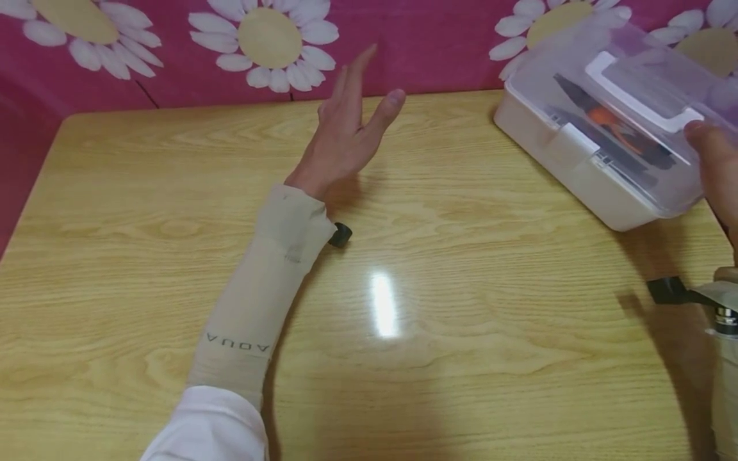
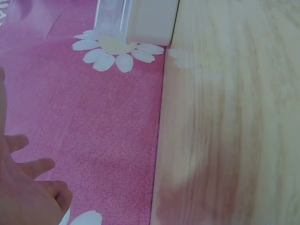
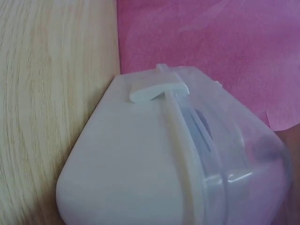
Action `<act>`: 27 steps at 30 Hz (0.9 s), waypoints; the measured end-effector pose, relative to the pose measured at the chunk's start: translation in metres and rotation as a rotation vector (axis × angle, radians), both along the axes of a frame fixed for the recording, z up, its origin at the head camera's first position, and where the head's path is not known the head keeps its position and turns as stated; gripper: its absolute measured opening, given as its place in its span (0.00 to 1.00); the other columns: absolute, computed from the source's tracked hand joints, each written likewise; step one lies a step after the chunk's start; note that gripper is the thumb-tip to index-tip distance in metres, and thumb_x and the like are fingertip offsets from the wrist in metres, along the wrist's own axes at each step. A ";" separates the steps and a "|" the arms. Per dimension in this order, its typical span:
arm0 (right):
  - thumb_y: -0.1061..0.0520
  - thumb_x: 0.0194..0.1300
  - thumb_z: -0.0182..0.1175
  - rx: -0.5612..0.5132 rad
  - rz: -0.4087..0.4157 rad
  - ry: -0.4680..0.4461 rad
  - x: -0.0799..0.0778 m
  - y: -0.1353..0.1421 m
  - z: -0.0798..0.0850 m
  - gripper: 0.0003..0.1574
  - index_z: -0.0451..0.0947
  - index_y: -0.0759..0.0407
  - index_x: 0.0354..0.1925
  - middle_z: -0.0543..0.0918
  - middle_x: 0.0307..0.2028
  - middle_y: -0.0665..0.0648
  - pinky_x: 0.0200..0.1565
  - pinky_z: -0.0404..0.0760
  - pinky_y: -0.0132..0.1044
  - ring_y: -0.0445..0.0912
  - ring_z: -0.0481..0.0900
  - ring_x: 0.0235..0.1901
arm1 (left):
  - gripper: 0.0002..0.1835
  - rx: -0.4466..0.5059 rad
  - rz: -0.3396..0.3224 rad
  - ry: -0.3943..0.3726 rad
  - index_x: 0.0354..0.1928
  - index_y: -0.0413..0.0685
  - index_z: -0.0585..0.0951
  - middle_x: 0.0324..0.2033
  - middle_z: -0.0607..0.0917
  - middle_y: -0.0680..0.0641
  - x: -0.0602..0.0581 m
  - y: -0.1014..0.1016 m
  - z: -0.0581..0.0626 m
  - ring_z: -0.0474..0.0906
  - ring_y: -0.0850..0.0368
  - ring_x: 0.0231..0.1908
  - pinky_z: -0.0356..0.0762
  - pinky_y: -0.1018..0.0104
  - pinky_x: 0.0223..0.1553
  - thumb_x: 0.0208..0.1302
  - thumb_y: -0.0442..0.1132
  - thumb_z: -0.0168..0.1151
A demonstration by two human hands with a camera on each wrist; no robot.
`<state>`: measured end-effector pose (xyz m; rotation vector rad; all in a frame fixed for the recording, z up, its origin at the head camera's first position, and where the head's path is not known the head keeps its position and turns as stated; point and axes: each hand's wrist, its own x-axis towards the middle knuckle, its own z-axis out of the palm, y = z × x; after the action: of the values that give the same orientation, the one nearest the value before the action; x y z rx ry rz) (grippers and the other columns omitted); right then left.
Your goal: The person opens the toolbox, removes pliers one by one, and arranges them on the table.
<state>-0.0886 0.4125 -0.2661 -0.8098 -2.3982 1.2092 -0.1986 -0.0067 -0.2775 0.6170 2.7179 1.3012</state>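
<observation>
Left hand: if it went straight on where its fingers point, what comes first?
The left hand would likely meet the pink wall behind the table; the gap is hard to judge.

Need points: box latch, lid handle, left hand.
Box latch (image 1: 576,146): head view, middle of its front face.
Lid handle (image 1: 631,96): head view, its long bar.
Left hand (image 1: 344,137): head view, middle of hand.
</observation>
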 end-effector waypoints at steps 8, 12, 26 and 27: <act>0.42 0.64 0.61 0.064 -0.068 -0.103 0.008 -0.001 0.011 0.42 0.54 0.26 0.70 0.63 0.69 0.31 0.76 0.53 0.28 0.26 0.61 0.61 | 0.37 0.016 -0.026 -0.003 0.77 0.70 0.40 0.77 0.45 0.64 -0.003 0.009 -0.003 0.41 0.69 0.77 0.35 0.51 0.79 0.72 0.61 0.41; 0.47 0.65 0.61 0.030 -0.016 -0.079 0.006 -0.005 0.012 0.45 0.48 0.26 0.72 0.58 0.72 0.34 0.78 0.50 0.34 0.30 0.58 0.66 | 0.37 0.012 -0.049 -0.032 0.77 0.69 0.40 0.77 0.44 0.63 -0.003 0.015 -0.006 0.41 0.68 0.77 0.36 0.51 0.79 0.72 0.62 0.41; 0.38 0.65 0.57 -0.034 0.074 -0.204 0.011 0.003 0.013 0.57 0.28 0.29 0.75 0.36 0.77 0.35 0.79 0.37 0.39 0.38 0.37 0.78 | 0.40 -0.147 -0.131 -0.038 0.76 0.73 0.37 0.77 0.41 0.66 -0.011 0.057 0.008 0.36 0.64 0.78 0.35 0.47 0.79 0.70 0.68 0.40; 0.39 0.66 0.57 -0.032 0.084 -0.188 0.011 0.003 0.013 0.55 0.31 0.29 0.75 0.38 0.77 0.36 0.79 0.38 0.39 0.38 0.40 0.78 | 0.40 -0.164 -0.134 -0.037 0.76 0.73 0.36 0.77 0.41 0.66 -0.012 0.061 0.010 0.34 0.64 0.79 0.34 0.47 0.79 0.70 0.68 0.39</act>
<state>-0.0774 0.4154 -0.2533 -0.8759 -2.5929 1.2573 -0.2107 0.0541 -0.2677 0.7352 2.6669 1.0369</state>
